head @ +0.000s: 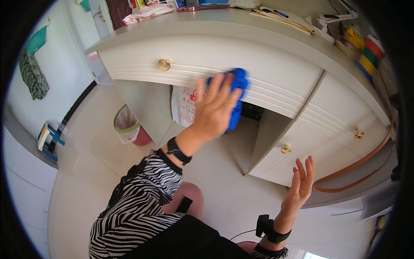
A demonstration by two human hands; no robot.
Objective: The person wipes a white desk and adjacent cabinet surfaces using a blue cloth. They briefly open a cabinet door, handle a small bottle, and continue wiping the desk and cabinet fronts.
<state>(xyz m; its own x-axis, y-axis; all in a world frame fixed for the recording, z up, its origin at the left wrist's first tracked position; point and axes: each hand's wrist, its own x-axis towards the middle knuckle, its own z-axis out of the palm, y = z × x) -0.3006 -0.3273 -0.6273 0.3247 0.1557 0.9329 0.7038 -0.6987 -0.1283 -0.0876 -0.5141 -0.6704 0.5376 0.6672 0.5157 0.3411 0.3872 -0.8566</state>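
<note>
My left hand (213, 111) presses a bunched blue cloth (239, 79) against the grooved lower band of a wide cream drawer front (207, 51). Part of the cloth hangs below the drawer's bottom edge, and the fingers hide some of it. A gold knob (164, 64) sits on the drawer, left of that hand. Lower at the right, my right hand (300, 183) is raised with its fingers apart and nothing in it. It is in front of the side cabinet door (310, 142), whose nearest gold knob (286, 149) lies above and left of the fingers.
Papers with a pen (281, 17), a folded cloth (148, 13) and a desk lamp (339, 16) are on the desktop. A lined waste bin (129, 126) stands left of the desk. A printed bag (182, 105) is underneath. A brown strap (359, 162) loops at right.
</note>
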